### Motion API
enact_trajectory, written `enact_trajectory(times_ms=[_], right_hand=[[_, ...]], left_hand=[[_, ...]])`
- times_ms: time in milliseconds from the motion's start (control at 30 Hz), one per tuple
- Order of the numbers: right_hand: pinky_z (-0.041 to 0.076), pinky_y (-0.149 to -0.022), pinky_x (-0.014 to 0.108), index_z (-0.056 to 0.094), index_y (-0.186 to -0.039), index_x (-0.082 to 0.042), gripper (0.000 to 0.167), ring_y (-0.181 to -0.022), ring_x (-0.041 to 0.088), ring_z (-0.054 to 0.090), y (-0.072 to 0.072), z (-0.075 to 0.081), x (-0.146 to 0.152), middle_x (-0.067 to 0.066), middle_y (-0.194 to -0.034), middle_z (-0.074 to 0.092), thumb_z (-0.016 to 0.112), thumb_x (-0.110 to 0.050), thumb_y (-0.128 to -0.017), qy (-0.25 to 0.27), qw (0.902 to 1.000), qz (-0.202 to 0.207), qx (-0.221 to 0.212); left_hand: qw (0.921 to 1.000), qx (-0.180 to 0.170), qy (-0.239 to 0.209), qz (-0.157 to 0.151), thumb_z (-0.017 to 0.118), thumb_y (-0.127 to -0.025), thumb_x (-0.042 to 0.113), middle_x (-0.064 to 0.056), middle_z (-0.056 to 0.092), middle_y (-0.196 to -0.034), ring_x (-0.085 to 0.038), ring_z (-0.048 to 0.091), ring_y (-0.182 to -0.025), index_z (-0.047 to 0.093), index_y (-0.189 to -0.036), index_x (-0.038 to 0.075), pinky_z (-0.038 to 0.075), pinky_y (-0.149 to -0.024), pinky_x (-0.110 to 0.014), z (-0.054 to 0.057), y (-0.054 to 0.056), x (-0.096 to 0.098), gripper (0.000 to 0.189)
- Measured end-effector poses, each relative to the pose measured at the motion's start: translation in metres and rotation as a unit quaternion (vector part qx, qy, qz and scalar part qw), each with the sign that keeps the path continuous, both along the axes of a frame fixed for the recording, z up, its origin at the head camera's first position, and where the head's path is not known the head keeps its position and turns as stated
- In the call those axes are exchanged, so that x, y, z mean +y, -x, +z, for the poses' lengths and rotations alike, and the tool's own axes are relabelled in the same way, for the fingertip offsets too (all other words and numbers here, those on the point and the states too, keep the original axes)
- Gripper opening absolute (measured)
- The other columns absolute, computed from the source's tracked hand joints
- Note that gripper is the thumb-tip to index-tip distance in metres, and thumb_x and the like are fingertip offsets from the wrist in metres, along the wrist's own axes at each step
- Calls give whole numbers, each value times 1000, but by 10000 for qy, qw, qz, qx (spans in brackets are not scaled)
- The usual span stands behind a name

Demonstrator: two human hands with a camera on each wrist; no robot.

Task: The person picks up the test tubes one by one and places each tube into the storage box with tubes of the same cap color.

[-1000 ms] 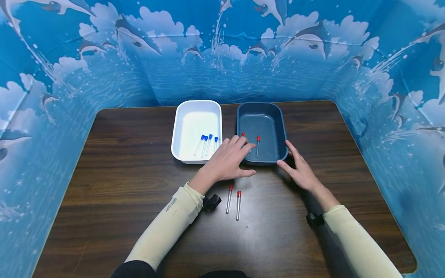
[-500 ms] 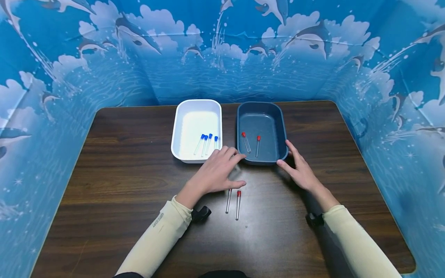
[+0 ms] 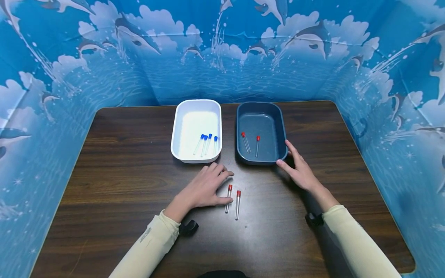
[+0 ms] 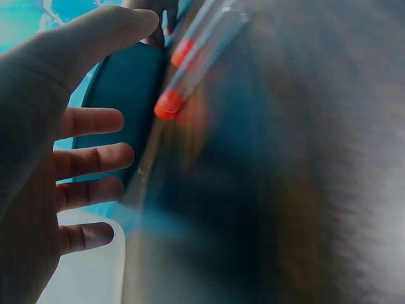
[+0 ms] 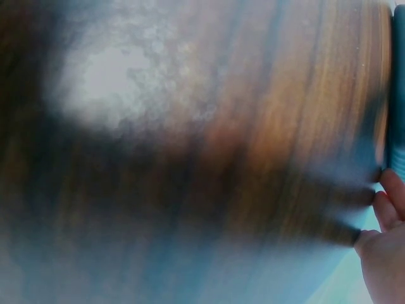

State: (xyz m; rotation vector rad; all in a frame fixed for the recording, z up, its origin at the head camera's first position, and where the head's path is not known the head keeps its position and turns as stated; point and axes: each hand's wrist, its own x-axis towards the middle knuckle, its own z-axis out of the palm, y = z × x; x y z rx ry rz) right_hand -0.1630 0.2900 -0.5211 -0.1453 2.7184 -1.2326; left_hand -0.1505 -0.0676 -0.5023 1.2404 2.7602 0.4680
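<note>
My left hand (image 3: 203, 188) is above the table with its fingers spread and nothing held. Its thumb reaches over one red-capped test tube (image 3: 230, 187); whether it touches the tube I cannot tell. Beside that tube lies a second red-capped test tube (image 3: 238, 204). The left wrist view has both tubes above the fingers, one red cap (image 4: 168, 105) close to the thumb. My right hand (image 3: 301, 172) rests at the near right corner of the dark blue tray (image 3: 262, 159), thumb on the front and fingers along the side. Two red-capped test tubes (image 3: 257, 146) lie in this tray.
A white tray (image 3: 178, 144) stands left of the dark one, a narrow gap between them. It holds several blue-capped test tubes (image 3: 205, 144). Both trays sit near the far edge of the brown wooden table (image 3: 121, 173). A dolphin-print curtain (image 3: 222, 77) surrounds the table.
My left hand has drawn back from over the dark tray toward the loose tubes, uncovering a red-capped test tube inside it. The right hand has stayed at the tray's corner.
</note>
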Motion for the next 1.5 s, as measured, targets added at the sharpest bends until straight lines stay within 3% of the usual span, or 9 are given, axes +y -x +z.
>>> enact_trajectory(times_ms=[300,533,1000,1500], right_hand=[[21,-101,74,4,-156,-43,77,-139,44,28,0,0,0,17,-160,19,54,-48,-98,-9,10000,-2,-45],[21,-100,74,3,-157,-41,77,-139,45,28,0,0,1,20,-159,21,53,-47,-99,-49,10000,61,-36],[21,-101,74,3,-157,-39,77,-138,46,29,1,-1,2,24,-155,26,53,-47,-99,-29,10000,27,-41],[22,-100,74,5,-157,-39,77,-137,44,30,1,-3,1,22,-155,27,54,-48,-99,17,10000,-16,9]], left_hand=[[9997,-235,71,36,64,-76,73,2,48,-121,-14,41,-106,54,-137,21,37,-85,-32,-10,-16,-10,81],[9998,-213,25,-6,64,-75,74,3,46,-119,-14,41,-103,53,-138,20,37,-84,-32,-15,-24,-9,84],[9996,-96,252,-123,70,-64,76,2,44,-117,-14,39,-101,47,-144,18,36,-85,-31,-15,-22,-6,102],[9993,-120,312,-187,73,-63,75,1,45,-117,-15,40,-100,54,-136,20,37,-83,-32,-13,-18,-4,94]])
